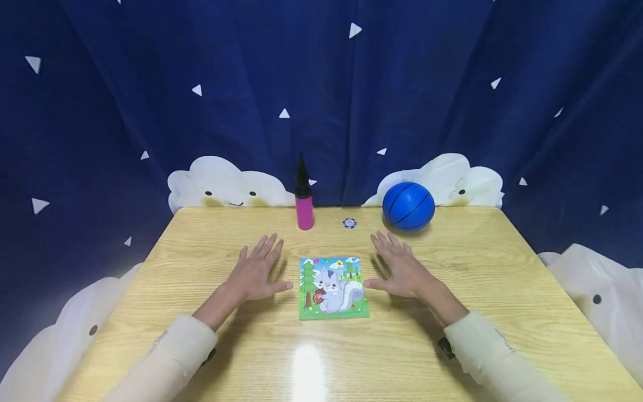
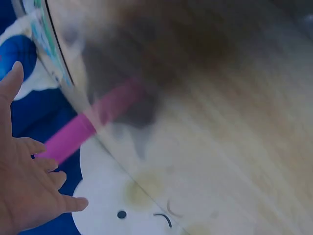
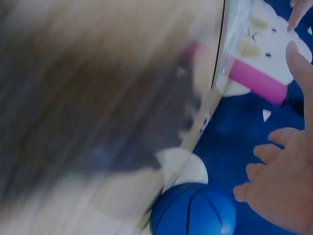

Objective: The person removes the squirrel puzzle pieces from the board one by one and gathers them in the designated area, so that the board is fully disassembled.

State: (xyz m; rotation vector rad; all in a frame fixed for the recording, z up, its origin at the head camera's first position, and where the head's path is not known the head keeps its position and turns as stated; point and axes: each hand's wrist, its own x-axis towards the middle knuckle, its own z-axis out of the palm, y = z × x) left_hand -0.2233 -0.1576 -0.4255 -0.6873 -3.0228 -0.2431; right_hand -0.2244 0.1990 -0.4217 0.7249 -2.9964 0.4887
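A square picture puzzle [image 1: 331, 288] with a grey squirrel holding an acorn lies flat on the wooden table, between the two hands. On its left, my left hand [image 1: 258, 274] has its fingers spread, the thumb pointing at the puzzle's edge. My right hand [image 1: 399, 269] mirrors it on the other side, thumb tip right at the puzzle's right edge. Neither hand grips anything. Both wrist views also show spread fingers, the left hand [image 2: 34, 181] and the right hand [image 3: 283, 171], with the table surface beside them.
Toward the back edge stands a pink hand pump [image 1: 304, 209] with a black nozzle. A blue-and-white poker chip [image 1: 349, 223] lies to its right, then a blue ball [image 1: 408, 206]. Behind the table [image 1: 201, 234] hangs a dark blue curtain [image 1: 321, 84] with white triangles and clouds.
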